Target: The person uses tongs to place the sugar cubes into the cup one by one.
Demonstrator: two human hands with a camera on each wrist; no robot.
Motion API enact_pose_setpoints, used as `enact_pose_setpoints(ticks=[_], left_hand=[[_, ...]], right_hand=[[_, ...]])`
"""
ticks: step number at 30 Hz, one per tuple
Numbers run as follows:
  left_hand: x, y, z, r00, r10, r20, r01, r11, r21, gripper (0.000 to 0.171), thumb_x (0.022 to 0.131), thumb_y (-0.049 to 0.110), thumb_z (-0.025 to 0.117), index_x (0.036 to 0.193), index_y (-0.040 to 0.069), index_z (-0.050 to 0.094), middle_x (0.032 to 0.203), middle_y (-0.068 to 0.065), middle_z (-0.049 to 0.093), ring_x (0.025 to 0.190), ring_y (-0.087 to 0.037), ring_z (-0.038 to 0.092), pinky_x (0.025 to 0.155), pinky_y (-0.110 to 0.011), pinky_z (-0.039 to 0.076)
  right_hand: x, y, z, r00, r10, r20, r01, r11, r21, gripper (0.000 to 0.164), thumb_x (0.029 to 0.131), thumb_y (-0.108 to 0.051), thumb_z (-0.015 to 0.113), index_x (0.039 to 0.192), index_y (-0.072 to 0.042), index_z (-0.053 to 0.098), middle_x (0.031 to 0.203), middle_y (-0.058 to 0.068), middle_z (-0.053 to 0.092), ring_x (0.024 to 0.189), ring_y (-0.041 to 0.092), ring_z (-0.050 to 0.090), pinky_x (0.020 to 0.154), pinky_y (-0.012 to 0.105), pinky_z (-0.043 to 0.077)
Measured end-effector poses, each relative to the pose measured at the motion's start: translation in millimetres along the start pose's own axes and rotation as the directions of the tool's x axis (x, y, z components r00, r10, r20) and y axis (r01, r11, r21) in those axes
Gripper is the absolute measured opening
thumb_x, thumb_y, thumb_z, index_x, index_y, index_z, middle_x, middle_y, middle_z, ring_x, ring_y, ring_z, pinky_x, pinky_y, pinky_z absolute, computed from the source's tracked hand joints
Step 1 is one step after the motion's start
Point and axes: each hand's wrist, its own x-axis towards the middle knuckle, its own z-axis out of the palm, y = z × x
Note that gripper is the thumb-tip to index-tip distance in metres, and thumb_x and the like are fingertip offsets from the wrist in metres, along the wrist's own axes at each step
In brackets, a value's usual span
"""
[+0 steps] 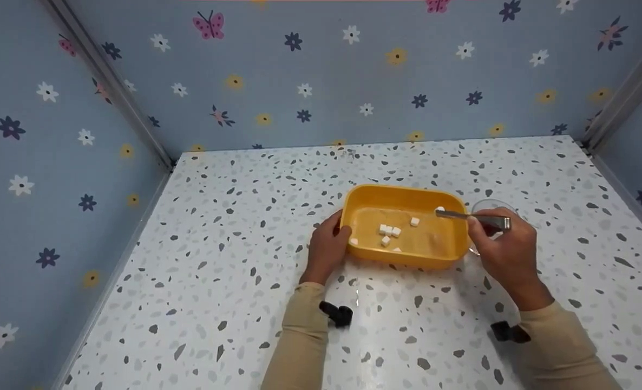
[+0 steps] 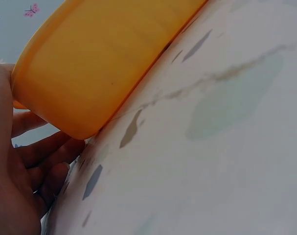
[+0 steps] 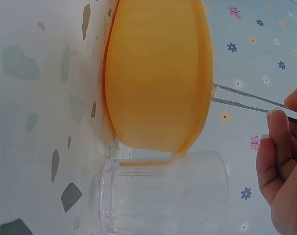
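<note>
A yellow rectangular tub (image 1: 407,261) stands on the speckled tabletop with several small white cubes (image 1: 395,232) on its floor. My left hand (image 1: 327,246) grips the tub's left end, thumb over the rim and fingers against the outer wall. My right hand (image 1: 508,252) pinches metal tongs (image 1: 494,220), whose tips reach over the tub's right part. One white cube (image 3: 215,91) sits between the tong tips, level with the rim in the right wrist view. Close to the tub's right end is a clear plastic cup (image 3: 168,196), partly hidden behind my right hand in the head view.
The terrazzo-patterned tabletop (image 1: 234,227) extends around the tub. Blue flowered panels (image 1: 326,70) enclose it at the back and both sides. A dark wrist mount (image 1: 337,314) is strapped to my left sleeve, another (image 1: 510,332) to my right.
</note>
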Motion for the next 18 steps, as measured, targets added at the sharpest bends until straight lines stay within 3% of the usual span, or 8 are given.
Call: enact_pose_setpoints(ticks=[18], left_hand=[[0.1,1.0,0.1,1.0,0.007,-0.001,-0.007,1.0,-0.007,0.052,0.096,0.027,0.051,0.146,0.014,0.053,0.136,-0.002,0.061,0.112,-0.015,0.057,0.102,-0.035,0.045]], right_hand=[[2.2,5.9,-2.0,0.995,0.068,-0.069,-0.067,0.998,0.011,0.011,0.086,-0.001,0.074,0.095,0.004,0.072,0.085,0.01,0.07,0.071,0.005,0.053,0.069,0.008,0.043]])
